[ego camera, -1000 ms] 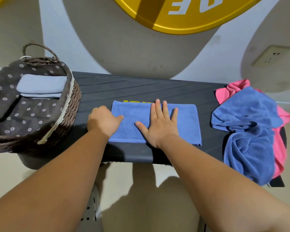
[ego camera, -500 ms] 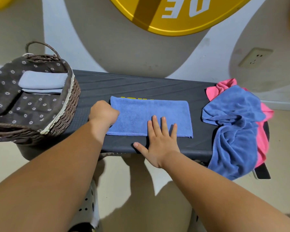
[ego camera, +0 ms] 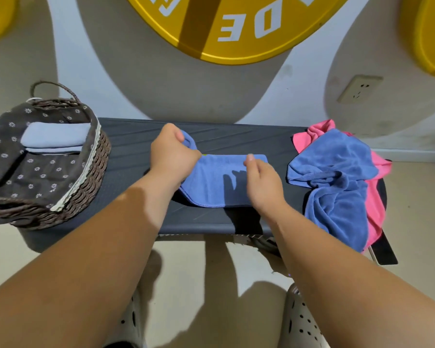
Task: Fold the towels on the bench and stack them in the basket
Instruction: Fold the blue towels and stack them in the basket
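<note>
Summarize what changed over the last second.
Left hand grips the towel's left end and has lifted it rightward, starting a fold. Right hand came off the towel, where it had pressed flat, and now hovers above its right half. Basket, the folded towels in it and the pile on the bench are unchanged.

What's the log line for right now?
left hand: grips blue towel end | right hand: open above towel | basket: folded towels inside
</note>
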